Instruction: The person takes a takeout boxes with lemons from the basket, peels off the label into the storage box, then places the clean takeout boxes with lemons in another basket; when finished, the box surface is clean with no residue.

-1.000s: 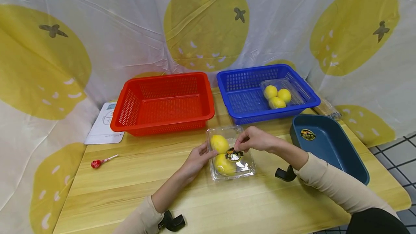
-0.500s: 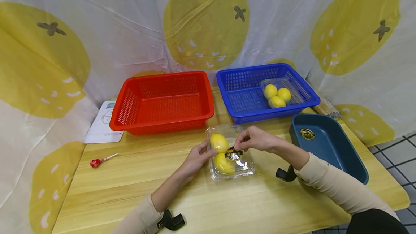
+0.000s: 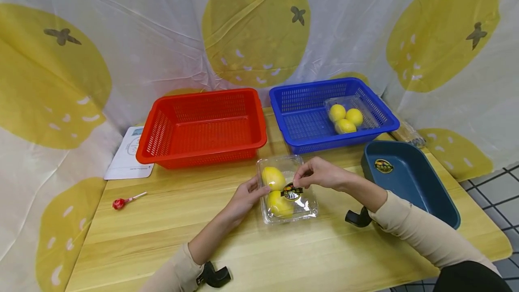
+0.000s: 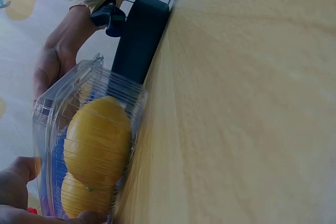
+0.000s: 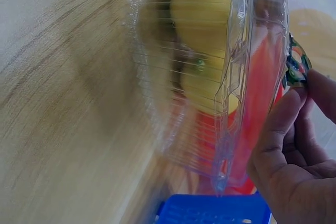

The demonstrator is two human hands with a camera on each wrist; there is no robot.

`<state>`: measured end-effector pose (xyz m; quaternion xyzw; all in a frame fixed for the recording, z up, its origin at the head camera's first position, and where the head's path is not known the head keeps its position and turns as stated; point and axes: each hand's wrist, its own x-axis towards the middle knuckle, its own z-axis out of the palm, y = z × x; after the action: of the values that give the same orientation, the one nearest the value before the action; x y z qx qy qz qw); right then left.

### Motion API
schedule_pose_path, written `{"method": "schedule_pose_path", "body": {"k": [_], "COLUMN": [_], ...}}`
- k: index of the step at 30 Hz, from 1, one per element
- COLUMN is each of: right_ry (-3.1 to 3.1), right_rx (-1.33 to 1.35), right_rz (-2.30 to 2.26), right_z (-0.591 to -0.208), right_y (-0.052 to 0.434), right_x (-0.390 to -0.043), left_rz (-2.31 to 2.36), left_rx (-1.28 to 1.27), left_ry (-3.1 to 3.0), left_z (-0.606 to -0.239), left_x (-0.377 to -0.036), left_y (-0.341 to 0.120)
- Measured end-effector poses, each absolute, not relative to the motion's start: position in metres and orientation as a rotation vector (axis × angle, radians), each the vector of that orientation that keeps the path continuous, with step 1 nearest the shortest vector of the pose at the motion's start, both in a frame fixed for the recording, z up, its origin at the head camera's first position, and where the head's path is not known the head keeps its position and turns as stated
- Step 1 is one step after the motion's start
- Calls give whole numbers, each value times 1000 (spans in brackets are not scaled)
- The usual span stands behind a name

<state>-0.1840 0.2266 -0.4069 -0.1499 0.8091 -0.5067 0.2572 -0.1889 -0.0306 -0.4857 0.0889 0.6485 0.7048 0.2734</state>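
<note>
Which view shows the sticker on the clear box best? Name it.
Head view: the sticker faces the camera on the clear box, the right hand pinching it. Right wrist shows it edge-on. Left wrist shows none.

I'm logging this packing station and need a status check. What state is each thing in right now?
clear box: lid down, two lemons inside, on the table
sticker: on the lid, pinched by the right hand
left hand: steadying the clear box's left side
red basket: nothing visible inside
blue basket: holds one clear pack of three lemons
dark tray: holds one sticker
lollipop: wrapped, lying flat
</note>
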Motion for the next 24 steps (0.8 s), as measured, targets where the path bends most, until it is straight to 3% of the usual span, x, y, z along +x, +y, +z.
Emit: {"method": "schedule_pose_path", "body": {"k": [24], "right_ry": [2086], "right_rx": [-322], "right_rz": [-1518], "right_z": [-414], "right_y": [239], "right_x": [-186], "left_rz": [1895], "left_rx": [260], "left_ry": [1741], "left_z": [-487], "left_x": [-191], "left_y": [-32]}}
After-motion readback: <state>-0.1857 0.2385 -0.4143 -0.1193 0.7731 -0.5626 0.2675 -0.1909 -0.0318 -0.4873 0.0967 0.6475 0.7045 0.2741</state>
